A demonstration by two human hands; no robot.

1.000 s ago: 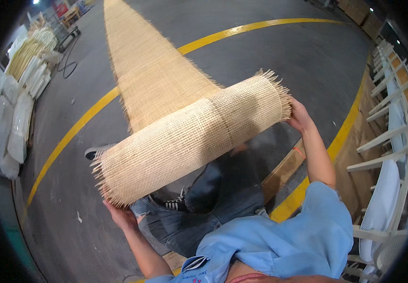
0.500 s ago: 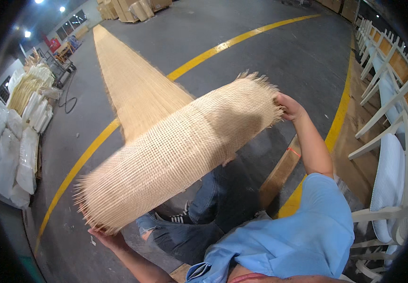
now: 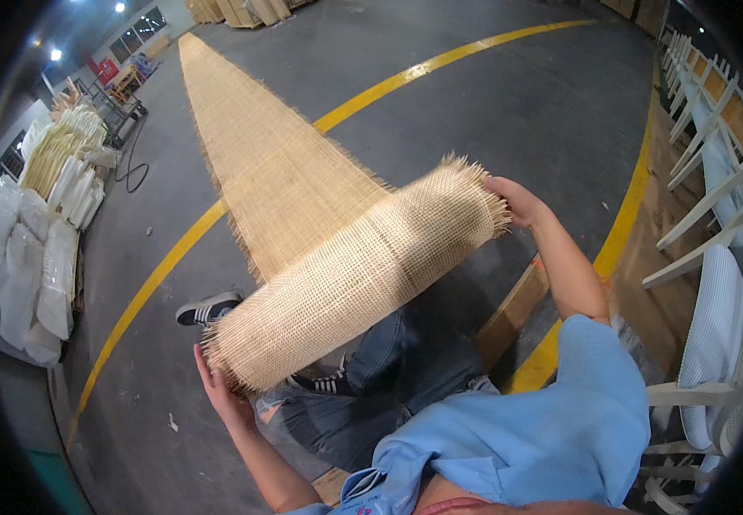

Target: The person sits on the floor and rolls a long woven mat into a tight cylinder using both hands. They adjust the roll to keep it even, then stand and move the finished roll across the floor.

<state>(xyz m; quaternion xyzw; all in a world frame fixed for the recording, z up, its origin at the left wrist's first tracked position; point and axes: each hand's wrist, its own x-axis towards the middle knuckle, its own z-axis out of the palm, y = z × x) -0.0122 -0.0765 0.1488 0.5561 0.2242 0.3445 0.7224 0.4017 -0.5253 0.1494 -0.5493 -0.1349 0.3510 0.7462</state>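
A thick roll of woven cane webbing lies slantwise in front of me above my bent legs, its ends frayed into loose strands. From its far side the unrolled strip runs away across the floor. My left hand is at the roll's near-left end, fingers stretched out and the palm side against the frayed edge. At the far-right end, my right hand grips the fringed rim with its fingers bent over it; some fingertips are hidden by the strands.
A wooden board lies by my right side. White chair frames stand in a row along the right, one with a striped seat. Plastic-wrapped bundles are stacked at the left. Yellow lines cross the grey floor.
The roll has moved lower and away from me, and its left end has shifted right, uncovering a shoe. My left hand has come up beside that end with its fingers extended.
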